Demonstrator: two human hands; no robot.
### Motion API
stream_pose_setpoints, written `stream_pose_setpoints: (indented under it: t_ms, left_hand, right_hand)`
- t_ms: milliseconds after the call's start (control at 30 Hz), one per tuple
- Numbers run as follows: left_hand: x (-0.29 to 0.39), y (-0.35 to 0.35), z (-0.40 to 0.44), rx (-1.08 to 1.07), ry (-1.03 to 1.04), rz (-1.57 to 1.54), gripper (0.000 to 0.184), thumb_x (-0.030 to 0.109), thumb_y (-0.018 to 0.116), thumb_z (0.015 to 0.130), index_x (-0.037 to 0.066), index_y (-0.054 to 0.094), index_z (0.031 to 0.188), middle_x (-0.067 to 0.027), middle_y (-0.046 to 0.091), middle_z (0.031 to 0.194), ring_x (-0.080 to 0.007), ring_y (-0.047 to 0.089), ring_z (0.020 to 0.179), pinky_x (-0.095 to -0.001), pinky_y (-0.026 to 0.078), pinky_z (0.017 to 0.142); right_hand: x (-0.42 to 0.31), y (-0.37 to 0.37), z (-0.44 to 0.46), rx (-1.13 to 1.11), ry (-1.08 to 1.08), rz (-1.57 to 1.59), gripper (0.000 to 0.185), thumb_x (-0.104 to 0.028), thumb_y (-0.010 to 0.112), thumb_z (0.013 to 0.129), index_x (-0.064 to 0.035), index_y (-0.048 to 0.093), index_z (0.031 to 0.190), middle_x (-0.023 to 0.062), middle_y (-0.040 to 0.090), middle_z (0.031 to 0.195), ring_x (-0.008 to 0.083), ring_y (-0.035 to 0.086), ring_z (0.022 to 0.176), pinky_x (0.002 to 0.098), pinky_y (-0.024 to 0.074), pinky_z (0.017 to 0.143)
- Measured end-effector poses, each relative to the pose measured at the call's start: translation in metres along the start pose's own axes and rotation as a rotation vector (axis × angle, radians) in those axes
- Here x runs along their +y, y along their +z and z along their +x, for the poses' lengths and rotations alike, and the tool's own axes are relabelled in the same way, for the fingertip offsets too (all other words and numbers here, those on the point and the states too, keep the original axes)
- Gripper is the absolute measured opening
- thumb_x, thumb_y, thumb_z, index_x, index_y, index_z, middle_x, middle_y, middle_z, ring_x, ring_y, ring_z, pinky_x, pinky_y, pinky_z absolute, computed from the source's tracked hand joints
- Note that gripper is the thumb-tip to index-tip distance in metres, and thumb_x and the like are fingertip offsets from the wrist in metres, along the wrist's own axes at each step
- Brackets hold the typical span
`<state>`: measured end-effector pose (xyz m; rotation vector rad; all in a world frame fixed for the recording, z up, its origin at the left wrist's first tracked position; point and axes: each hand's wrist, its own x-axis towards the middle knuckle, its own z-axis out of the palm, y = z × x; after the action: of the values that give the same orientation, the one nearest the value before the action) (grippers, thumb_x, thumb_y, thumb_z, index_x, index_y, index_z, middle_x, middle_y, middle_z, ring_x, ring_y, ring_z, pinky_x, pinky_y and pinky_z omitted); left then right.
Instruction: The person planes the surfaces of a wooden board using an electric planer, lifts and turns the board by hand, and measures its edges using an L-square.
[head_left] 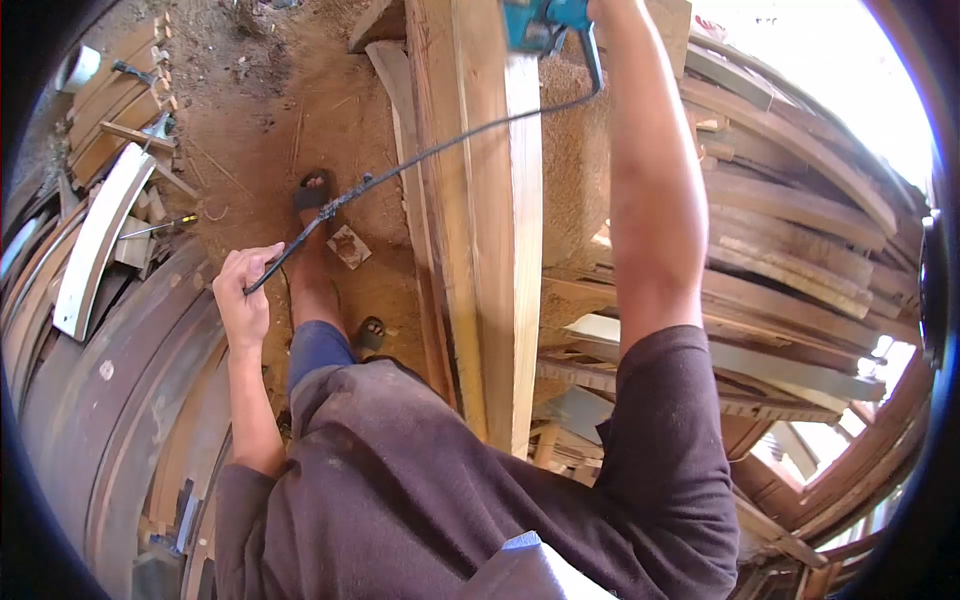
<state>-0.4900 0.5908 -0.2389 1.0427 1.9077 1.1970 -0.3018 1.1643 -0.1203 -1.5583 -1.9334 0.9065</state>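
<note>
My left hand [246, 290] is closed around a black power cord [440, 150] on the left side. The cord has a knotted, taped-looking patch along it and runs up to the right to a teal corded power tool [538, 25] at the top edge. My right arm stretches up to that tool, and my right hand [606, 8] is at its handle, mostly cut off by the frame. The tool is over long wooden beams [490, 230] that lie lengthwise in front of me. Its underside and the far end are out of view.
Stacked curved planks [800, 200] fill the right side. Large dark boards [130, 350] and a white-faced curved piece [100, 240] lie at left, near a screwdriver [160, 228]. My sandalled foot [316, 188] stands on dusty ground beside the beams.
</note>
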Motion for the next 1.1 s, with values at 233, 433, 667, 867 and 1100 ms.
stream_pose_setpoints:
  t_ms: [233, 433, 667, 867, 1100]
  left_hand:
    - [0.000, -0.006, -0.156, 0.008, 0.049, 0.145, 0.041, 0.034, 0.059, 0.111, 0.001, 0.083, 0.106, -0.0148, 0.082, 0.101, -0.0303, 0.071, 0.092, -0.0394, 0.054, 0.085]
    - [0.019, 0.035, -0.244, -0.220, 0.171, 0.254, 0.040, 0.041, 0.069, 0.103, 0.004, 0.083, 0.096, -0.0128, 0.081, 0.098, -0.0333, 0.071, 0.088, -0.0420, 0.055, 0.082]
    - [0.021, 0.066, -0.220, -0.386, 0.151, 0.216, 0.038, 0.039, 0.069, 0.102, 0.005, 0.083, 0.094, -0.0129, 0.080, 0.095, -0.0333, 0.069, 0.087, -0.0426, 0.055, 0.080]
    - [0.029, 0.054, -0.164, -0.299, 0.022, 0.254, 0.053, 0.045, 0.053, 0.111, 0.004, 0.084, 0.101, -0.0150, 0.080, 0.094, -0.0355, 0.068, 0.088, -0.0445, 0.052, 0.081]
    - [0.029, 0.037, -0.120, -0.250, -0.012, 0.200, 0.043, 0.038, 0.059, 0.109, 0.004, 0.084, 0.103, -0.0151, 0.080, 0.098, -0.0357, 0.066, 0.086, -0.0443, 0.050, 0.082]
  right_hand:
    - [0.036, -0.109, -0.420, 0.075, -0.104, -0.175, 0.019, -0.006, 0.069, 0.087, 0.0009, 0.075, 0.104, 0.0083, 0.070, 0.071, 0.0140, 0.065, 0.060, 0.0326, 0.0527, 0.060]
    - [0.077, -0.186, -0.717, 0.058, 0.230, -0.129, 0.048, -0.003, 0.073, 0.090, 0.0055, 0.069, 0.137, 0.0185, 0.079, 0.114, 0.0203, 0.074, 0.109, 0.0370, 0.0561, 0.098]
    - [0.071, -0.172, -0.656, 0.040, 0.206, -0.130, 0.052, 0.000, 0.073, 0.086, 0.0009, 0.070, 0.138, 0.0200, 0.080, 0.104, 0.0201, 0.078, 0.097, 0.0345, 0.0591, 0.088]
    - [0.036, -0.133, -0.501, 0.010, 0.009, -0.139, 0.051, -0.001, 0.074, 0.084, -0.0034, 0.072, 0.135, 0.0257, 0.078, 0.103, 0.0314, 0.081, 0.100, 0.0390, 0.0600, 0.087]
    - [-0.003, -0.087, -0.337, 0.022, -0.128, -0.183, 0.029, -0.007, 0.071, 0.084, 0.0002, 0.076, 0.112, 0.0177, 0.075, 0.085, 0.0236, 0.071, 0.075, 0.0372, 0.0558, 0.077]
